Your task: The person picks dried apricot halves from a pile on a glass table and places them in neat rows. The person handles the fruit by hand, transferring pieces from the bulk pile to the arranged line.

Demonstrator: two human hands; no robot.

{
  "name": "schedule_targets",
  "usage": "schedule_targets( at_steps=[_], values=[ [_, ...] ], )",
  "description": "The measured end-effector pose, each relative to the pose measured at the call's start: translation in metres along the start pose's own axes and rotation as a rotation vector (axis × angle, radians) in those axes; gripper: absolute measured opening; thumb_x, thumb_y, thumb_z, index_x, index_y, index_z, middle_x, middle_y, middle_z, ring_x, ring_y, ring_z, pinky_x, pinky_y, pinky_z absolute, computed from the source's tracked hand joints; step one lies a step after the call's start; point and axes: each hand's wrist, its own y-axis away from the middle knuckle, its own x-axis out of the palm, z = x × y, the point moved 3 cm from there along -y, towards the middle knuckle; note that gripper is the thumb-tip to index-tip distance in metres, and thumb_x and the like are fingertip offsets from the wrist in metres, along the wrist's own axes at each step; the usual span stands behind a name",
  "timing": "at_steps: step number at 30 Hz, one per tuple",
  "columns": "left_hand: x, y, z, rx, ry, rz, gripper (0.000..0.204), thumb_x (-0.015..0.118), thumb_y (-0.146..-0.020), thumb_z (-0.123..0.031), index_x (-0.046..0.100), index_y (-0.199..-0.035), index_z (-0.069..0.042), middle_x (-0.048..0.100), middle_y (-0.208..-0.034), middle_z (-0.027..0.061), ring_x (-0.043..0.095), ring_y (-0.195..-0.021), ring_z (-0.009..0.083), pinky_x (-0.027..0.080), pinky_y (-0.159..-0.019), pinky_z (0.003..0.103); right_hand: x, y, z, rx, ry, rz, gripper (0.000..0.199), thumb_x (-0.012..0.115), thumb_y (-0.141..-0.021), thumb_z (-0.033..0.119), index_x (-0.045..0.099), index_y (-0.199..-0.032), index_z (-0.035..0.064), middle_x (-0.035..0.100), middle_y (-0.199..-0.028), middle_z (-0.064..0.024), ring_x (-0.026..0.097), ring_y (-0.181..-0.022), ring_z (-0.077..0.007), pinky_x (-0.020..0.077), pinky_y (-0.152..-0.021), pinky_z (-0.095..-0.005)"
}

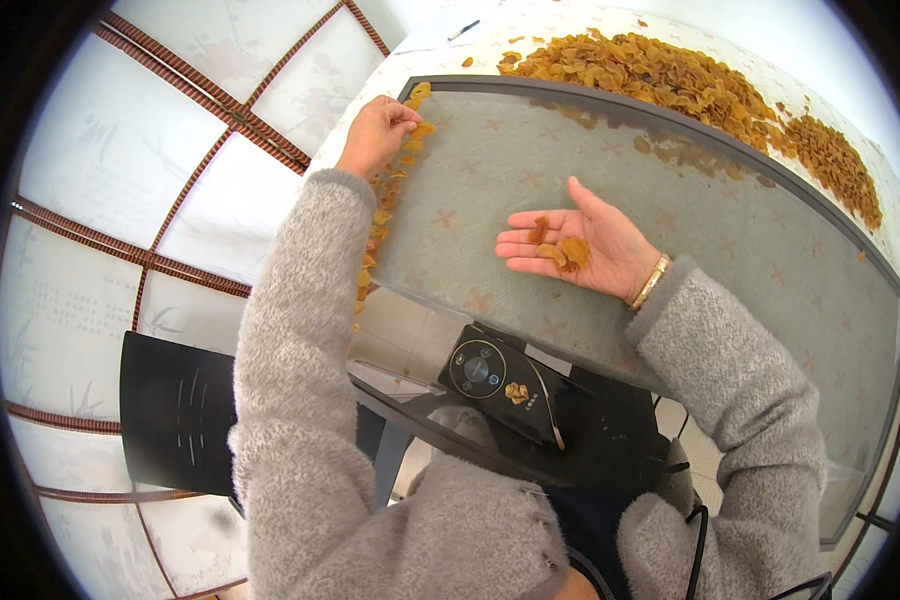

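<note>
Your right hand (580,245), palm up and flat, cradled a few wrinkled amber dried slices (560,250) over the taut grey mesh screen (670,230), while your left hand (375,132) pinched similar slices (375,235) strewn along its dark frame, the heaped pile (670,75) lying beyond on the patterned tabletop (530,25).

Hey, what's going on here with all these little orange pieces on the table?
A person in a fuzzy grey sweater is working at a glass-topped table. The right hand lies palm up on the glass, cupping a few dried orange pieces. The left hand reaches to the table's left edge, fingers on a row of the same pieces. A large pile sits at the far side.
</note>
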Motion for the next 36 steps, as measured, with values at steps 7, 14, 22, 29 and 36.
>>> schedule_targets(
  at_steps=[7,14,22,29,36],
  values=[
    [0.002,-0.014,0.018,0.044,0.050,-0.046,0.009,0.068,-0.090,-0.007,0.075,-0.092,-0.002,0.062,-0.095,0.0064,0.057,-0.081,0.0187,0.050,-0.074,0.033,0.001,0.000,-0.001,0.001,0.006,0.017,0.080,0.016,-0.104,0.056,0.034,-0.134,-0.0159,0.045,-0.132,-0.0378,0.051,-0.126,-0.0443,0.0470,-0.107,-0.0496],
    [0.009,-0.019,0.022,0.047,0.027,-0.035,0.009,0.068,-0.090,-0.007,0.075,-0.091,-0.001,0.062,-0.093,0.0067,0.057,-0.080,0.0190,0.050,-0.074,0.034,0.002,0.001,0.000,-0.005,0.034,0.001,0.078,0.016,-0.104,0.055,0.037,-0.133,-0.0145,0.048,-0.130,-0.0361,0.052,-0.124,-0.0438,0.0484,-0.106,-0.0490],
    [0.014,-0.022,0.027,0.027,-0.011,-0.006,0.010,0.069,-0.089,-0.008,0.075,-0.093,-0.002,0.061,-0.092,0.0073,0.058,-0.082,0.0198,0.050,-0.076,0.034,0.001,-0.001,-0.001,-0.002,0.047,0.014,0.078,0.014,-0.104,0.056,0.038,-0.131,-0.0139,0.048,-0.129,-0.0351,0.053,-0.124,-0.0426,0.0491,-0.106,-0.0482],
    [0.002,-0.017,0.020,0.193,-0.058,-0.078,0.016,0.067,-0.088,-0.004,0.073,-0.103,-0.004,0.064,-0.101,0.0089,0.061,-0.094,0.0238,0.050,-0.083,0.036,0.004,0.002,0.000,-0.001,-0.023,0.012,0.081,0.017,-0.104,0.057,0.032,-0.137,-0.0157,0.042,-0.136,-0.0369,0.047,-0.130,-0.0443,0.0442,-0.109,-0.0508],
    [-0.011,0.026,-0.029,0.327,-0.007,-0.020,0.019,0.067,-0.086,-0.002,0.070,-0.105,-0.004,0.064,-0.107,0.0101,0.060,-0.100,0.0265,0.050,-0.090,0.037,-0.007,-0.001,0.002,0.019,-0.097,0.035,0.082,0.018,-0.104,0.057,0.028,-0.139,-0.0164,0.037,-0.139,-0.0383,0.041,-0.133,-0.0478,0.0410,-0.111,-0.0542]
  ],
)
